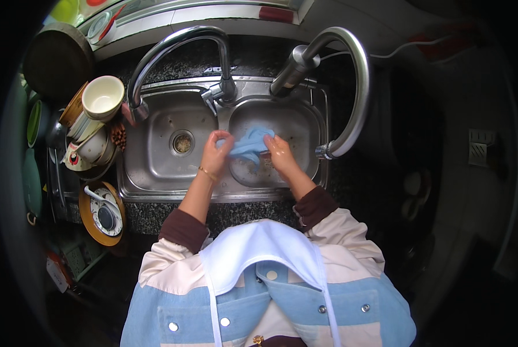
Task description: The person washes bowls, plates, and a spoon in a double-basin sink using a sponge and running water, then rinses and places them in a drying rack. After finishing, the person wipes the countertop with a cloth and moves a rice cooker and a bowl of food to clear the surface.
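Observation:
A light blue cloth (252, 144) is bunched between my two hands above the right basin (285, 171) of a stainless steel double sink. My left hand (217, 152) grips its left end over the divider between the basins. At the other end, my right hand (278, 152) pinches the cloth between thumb and fingers, and its skin looks wet. Part of the cloth hangs loose toward me. The left basin (154, 167) has bits of food waste in its drain strainer (182, 143). Small scraps dot the floor of the right basin.
A curved chrome faucet (176, 37) arches over the left basin; a thicker brushed-metal faucet (363, 86) arches beyond the right one. Stacked bowls (96, 145), topped by a cream bowl (103, 97), crowd the left side. Nearer me, an orange-brown plate (89, 221) holds dishes and a white spoon (100, 196).

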`<act>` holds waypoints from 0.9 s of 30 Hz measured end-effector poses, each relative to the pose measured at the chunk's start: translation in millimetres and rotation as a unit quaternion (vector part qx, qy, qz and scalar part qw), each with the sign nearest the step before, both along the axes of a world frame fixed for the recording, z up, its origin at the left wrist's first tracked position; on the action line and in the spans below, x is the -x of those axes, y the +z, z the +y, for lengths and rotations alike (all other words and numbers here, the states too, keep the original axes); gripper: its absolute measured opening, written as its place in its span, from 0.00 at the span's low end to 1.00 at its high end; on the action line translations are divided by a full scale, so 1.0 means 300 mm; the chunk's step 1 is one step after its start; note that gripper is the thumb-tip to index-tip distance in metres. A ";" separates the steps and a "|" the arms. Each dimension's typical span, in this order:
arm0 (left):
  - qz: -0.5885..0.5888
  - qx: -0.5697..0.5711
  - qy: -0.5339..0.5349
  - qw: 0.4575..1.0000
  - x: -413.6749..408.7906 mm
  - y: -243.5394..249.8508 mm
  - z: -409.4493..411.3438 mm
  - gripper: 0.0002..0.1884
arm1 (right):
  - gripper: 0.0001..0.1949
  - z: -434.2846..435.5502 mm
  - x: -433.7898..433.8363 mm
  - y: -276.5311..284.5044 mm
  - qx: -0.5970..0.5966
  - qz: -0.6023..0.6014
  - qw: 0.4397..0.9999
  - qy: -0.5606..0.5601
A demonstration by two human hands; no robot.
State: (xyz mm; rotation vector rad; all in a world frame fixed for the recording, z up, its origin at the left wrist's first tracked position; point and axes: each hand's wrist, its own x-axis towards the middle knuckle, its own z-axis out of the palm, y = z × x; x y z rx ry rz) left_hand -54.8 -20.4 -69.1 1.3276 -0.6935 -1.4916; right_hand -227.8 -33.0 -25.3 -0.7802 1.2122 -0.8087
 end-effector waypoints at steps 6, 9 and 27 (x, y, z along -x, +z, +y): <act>0.102 -0.120 0.067 0.985 -0.005 0.145 0.044 0.20 | 0.10 -0.169 -0.180 -0.015 0.211 0.041 0.953 -0.213; 0.059 -0.144 0.067 0.985 -0.035 0.148 0.092 0.19 | 0.10 -0.353 -0.211 0.033 0.458 0.232 0.849 -0.128; 0.023 -0.182 0.095 0.978 -0.123 0.080 0.160 0.11 | 0.12 -0.112 -0.304 -0.186 0.510 0.445 0.691 0.254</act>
